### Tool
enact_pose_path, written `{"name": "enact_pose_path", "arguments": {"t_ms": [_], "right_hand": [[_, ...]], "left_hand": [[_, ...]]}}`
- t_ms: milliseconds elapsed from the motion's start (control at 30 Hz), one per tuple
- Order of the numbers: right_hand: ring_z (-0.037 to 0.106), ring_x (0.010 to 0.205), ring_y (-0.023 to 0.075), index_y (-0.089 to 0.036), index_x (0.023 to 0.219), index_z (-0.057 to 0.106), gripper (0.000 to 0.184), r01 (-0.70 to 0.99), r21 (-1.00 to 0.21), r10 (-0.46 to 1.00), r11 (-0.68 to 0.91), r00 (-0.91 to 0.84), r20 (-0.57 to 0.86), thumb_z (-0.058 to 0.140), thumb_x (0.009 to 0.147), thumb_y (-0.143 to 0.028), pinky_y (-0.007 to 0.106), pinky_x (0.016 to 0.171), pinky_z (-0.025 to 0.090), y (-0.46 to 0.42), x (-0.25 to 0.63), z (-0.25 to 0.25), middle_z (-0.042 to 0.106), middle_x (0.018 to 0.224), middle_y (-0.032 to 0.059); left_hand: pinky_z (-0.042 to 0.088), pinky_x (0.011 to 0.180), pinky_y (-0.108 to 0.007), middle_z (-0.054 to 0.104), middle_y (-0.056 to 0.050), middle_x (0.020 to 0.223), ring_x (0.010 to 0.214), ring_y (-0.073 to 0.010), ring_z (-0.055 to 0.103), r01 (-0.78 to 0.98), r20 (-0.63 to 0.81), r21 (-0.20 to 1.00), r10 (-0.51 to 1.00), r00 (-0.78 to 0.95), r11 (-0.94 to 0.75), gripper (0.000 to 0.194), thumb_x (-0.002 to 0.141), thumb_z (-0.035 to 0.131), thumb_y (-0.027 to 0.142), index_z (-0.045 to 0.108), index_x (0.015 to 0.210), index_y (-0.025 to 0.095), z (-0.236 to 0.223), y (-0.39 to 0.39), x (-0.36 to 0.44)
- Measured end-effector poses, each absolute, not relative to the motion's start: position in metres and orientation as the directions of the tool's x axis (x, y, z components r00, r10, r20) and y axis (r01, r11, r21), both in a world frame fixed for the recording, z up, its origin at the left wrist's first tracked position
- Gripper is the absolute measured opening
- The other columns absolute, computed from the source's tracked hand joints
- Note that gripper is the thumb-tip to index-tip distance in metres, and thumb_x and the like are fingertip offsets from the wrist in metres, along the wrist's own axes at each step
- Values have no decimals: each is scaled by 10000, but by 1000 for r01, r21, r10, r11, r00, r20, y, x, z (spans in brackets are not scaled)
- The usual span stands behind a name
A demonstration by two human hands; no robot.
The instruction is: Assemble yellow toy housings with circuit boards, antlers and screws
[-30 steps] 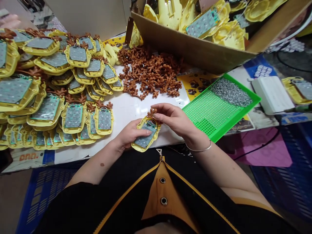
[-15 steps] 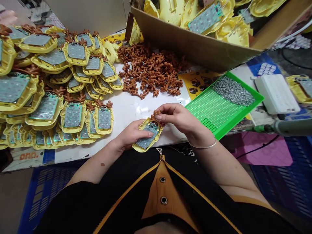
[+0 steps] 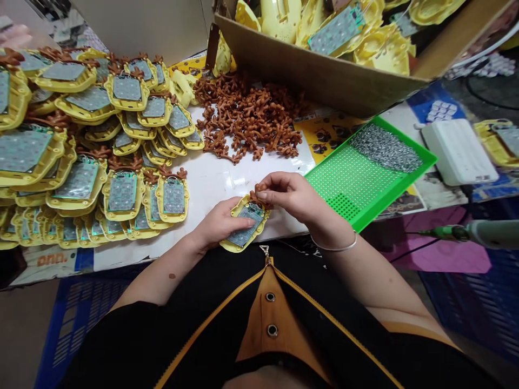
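Note:
My left hand (image 3: 224, 222) grips a yellow plastic toy shell (image 3: 232, 247) with a grey-covered green circuit board (image 3: 243, 229) in it, the thumb lying across the board. The shell is tilted just above the table's front edge. At its upper end, my right hand (image 3: 286, 193) pinches a brown antler-shaped plastic piece (image 3: 258, 190) between thumb and fingers. The piece touches the shell's rim; whether it is seated there I cannot tell. Beyond my hands lies a heap of similar brown antler pieces (image 3: 253, 116).
Stacked yellow shells with boards and antlers (image 3: 121, 192) fill the left side. A green perforated tray (image 3: 328, 186) of small screws (image 3: 387, 148) stands at right. Behind are a cardboard box (image 3: 308, 75) of yellow shells and a white box (image 3: 460, 151). A power screwdriver (image 3: 482, 233) juts in from the right.
Both hands keep nearly the same hold on the shell and antler piece. The view has shifted slightly, and more of the screwdriver, with its green tip end, now shows at right.

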State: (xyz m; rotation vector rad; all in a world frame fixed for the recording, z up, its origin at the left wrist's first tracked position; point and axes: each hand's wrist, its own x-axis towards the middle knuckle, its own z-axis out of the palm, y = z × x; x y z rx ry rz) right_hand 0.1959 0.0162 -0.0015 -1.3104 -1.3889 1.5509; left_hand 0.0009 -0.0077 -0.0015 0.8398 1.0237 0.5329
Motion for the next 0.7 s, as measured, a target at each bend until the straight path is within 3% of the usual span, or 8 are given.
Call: {"name": "enact_pose_path", "arguments": {"t_ms": [167,333,467,633,700], "right_hand": [[569,652,158,-180,731,676,170,291,-953,950,-79,-268,-161,727,699,-339,320,650,467,14,199,6,684,688,38],[571,612,157,-183,729,644,182,193,-967,932,-164,-292,-216,704,715,-355,313,617,470,12,199,9,667,649,27],[587,683,164,-181,746,688,145,376,-926,933,11,-337,-126,687,745,-326,314,673,454,13,202,14,691,705,33],[569,589,149,-184,700,638,145,294,-950,869,-105,-438,-231,644,756,-318,301,609,461,13,202,17,655,624,18],[578,630,157,-183,720,663,130,414,-910,922,10,-357,-153,638,760,-304,311,641,457,10,198,15,674,669,28]], "left_hand": [[476,683,-285,694,-7,801,710,-167,618,57,-496,850,758,424,524,397,611,819,258,671,964,152,0,-10,0],[478,737,-295,705,-17,855,778,-184,628,97,-458,882,793,403,460,409,622,818,272,676,987,155,1,-12,-1],[480,738,-303,697,-19,833,770,-191,627,120,-469,877,779,416,464,415,617,811,281,672,984,147,1,-15,-2],[484,785,-314,705,-32,901,836,-199,628,198,-433,901,801,413,386,428,631,788,295,669,1014,146,1,-16,-2],[486,797,-319,702,-28,889,844,-202,632,221,-430,903,805,410,369,412,630,783,298,666,995,147,0,-16,-3]]}}
